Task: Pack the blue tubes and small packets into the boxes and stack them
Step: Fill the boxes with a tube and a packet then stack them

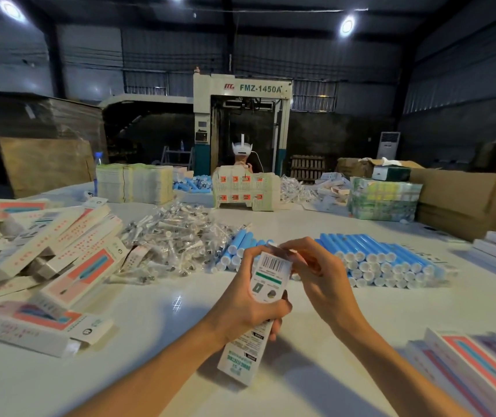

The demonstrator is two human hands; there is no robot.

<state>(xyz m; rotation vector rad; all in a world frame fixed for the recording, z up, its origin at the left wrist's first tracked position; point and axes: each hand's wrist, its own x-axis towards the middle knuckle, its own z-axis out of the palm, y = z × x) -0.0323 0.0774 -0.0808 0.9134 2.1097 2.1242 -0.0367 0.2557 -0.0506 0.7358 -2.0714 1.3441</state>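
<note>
With left grip (251, 308), clasped printed carton (267, 278) mid-body, tilted over surface (150, 314); with right grip (310, 266), pinched its top end. Noted blue tubes (385, 260) stacked just behind on surface, clear packets (177, 236) heaped left of them.

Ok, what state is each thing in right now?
box, held in both hands
left hand, gripping the box's middle
right hand, pinching its top flap
blue tubes, lying stacked on the table
packets, loose heap
boxes at left, jumbled pile
</note>
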